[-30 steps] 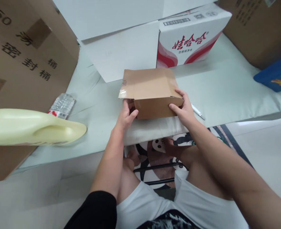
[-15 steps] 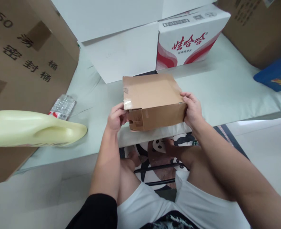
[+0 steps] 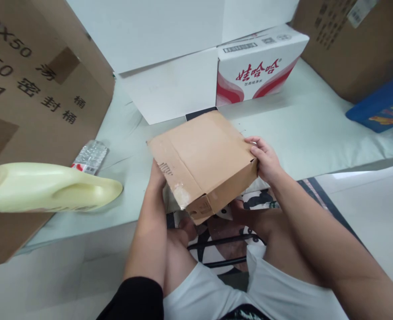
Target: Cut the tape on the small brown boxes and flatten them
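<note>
A small brown cardboard box (image 3: 203,155) is tilted and turned over the front edge of the bed-like surface, its near left corner jutting toward me. My right hand (image 3: 265,158) grips its right corner, thumb on top and fingers around the side. On the left side a flap with printed marks and a piece of clear tape stands out from the box. My left hand (image 3: 157,175) is behind and under this flap, its fingers hidden. Just behind the box lies a flat dark thing (image 3: 199,114), partly covered.
A pale yellow bottle (image 3: 53,186) and a crumpled clear plastic bottle (image 3: 91,155) lie left, beside a large printed carton (image 3: 30,89). White boards (image 3: 173,89), a red-and-white water carton (image 3: 253,71), a blue container (image 3: 379,106) and another brown carton (image 3: 336,53) stand behind and right.
The box has turned, its left end swinging toward me and downward, and its left flap now sticks out. My left hand has slipped behind the flap; my right hand keeps its corner.
</note>
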The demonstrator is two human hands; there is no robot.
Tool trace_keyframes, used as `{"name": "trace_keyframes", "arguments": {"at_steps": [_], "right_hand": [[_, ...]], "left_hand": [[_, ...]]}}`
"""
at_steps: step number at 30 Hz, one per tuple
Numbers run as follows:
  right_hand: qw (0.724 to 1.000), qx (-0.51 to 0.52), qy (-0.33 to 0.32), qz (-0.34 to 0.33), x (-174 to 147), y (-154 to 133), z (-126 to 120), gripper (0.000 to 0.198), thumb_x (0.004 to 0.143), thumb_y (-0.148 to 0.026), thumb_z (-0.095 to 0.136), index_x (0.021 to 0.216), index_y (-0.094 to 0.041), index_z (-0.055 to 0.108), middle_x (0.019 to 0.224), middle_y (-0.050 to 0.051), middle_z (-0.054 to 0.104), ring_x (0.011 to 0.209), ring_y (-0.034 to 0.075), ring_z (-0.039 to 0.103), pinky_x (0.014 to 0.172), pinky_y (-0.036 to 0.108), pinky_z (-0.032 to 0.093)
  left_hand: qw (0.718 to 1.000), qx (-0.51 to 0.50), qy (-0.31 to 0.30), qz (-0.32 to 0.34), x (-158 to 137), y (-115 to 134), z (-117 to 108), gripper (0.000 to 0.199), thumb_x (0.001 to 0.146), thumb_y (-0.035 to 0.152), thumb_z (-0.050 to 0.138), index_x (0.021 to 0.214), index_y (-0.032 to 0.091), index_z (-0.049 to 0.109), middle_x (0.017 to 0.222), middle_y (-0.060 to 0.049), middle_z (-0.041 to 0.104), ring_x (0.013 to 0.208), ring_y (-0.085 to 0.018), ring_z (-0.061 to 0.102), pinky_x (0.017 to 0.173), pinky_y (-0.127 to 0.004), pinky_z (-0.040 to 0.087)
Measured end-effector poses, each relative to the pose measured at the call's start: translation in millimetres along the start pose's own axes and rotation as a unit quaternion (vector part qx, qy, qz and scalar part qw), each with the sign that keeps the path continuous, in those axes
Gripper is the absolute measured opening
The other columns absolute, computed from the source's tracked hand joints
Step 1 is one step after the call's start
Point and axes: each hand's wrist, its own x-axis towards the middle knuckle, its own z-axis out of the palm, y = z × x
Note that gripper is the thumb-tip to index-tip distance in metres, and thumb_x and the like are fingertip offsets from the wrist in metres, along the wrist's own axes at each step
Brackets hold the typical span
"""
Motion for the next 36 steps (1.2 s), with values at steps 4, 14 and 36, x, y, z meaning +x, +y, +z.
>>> {"name": "trace_keyframes", "arguments": {"at_steps": [4,14,36], "right_hand": [[0.994,-0.026,0.107,-0.016,12.2,12.7,-9.5,0.047,0.082,-0.057,0.062,0.115,-0.026,0.053,0.110,0.007,0.071,0.101,0.024,0.068,0.085,0.039,0.056],[0.961,0.221,-0.106,0.125,5.6,9.2,-6.7,0.052,0.064,-0.062,0.083,0.094,-0.023,0.065,0.077,0.002,0.072,0.072,0.020,0.069,0.065,0.033,0.058],[0.956,0.207,-0.085,0.192,8.0,12.0,-46.5,0.055,0.058,-0.066,0.086,0.087,-0.020,0.074,0.095,0.009,0.080,0.085,0.027,0.076,0.076,0.038,0.062]], "left_hand": [[0.982,-0.163,0.010,-0.092,-0.2,24.3,6.3,0.036,0.079,0.055,0.066,0.086,0.019,0.069,0.086,-0.008,0.077,0.088,-0.028,0.076,0.084,-0.042,0.063],[0.944,-0.319,0.044,-0.068,-0.9,44.9,3.4,0.035,0.073,0.046,0.078,0.097,0.021,0.072,0.098,-0.006,0.078,0.121,-0.031,0.066,0.102,-0.039,0.055],[0.926,-0.214,-0.203,-0.238,-11.2,58.5,-8.7,0.047,0.056,0.029,0.087,0.100,0.021,0.071,0.080,-0.002,0.076,0.065,-0.021,0.073,0.053,-0.024,0.058]]}}
